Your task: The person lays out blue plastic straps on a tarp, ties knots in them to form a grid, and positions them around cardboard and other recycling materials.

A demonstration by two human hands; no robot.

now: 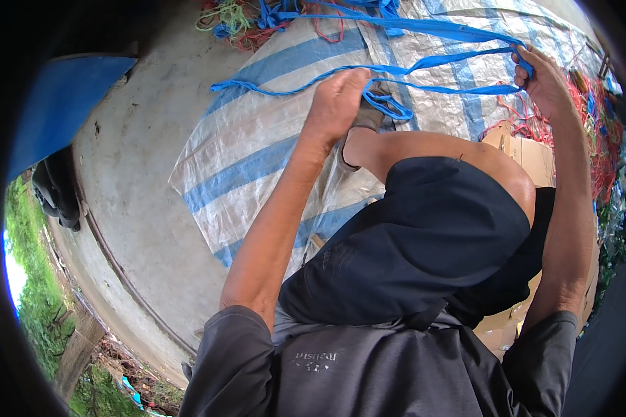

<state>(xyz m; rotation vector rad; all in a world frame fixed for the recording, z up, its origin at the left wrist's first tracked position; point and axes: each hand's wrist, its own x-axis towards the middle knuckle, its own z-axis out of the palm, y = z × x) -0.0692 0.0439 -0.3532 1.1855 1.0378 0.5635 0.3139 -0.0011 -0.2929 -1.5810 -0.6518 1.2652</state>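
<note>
A long blue strip (448,31), of thin plastic or cloth, runs in several lengths across the top of the view. My right hand (540,78) grips it at the upper right, where the lengths meet at the fingers. Closed around the strip near my shoe (370,114) is my left hand (341,99); its fingertips are mostly hidden from this side. A twisted end (235,85) of the strip extends to the left past that hand. Below the fingers hangs a small blue loop (391,107).
A blue-and-white striped tarp (250,193) covers part of the concrete floor (135,156). Tangled red and green cords (235,23) lie at the top, with more red strands (600,151) at right. Cardboard (532,156) sits beside my knee. At left is a blue panel (68,104).
</note>
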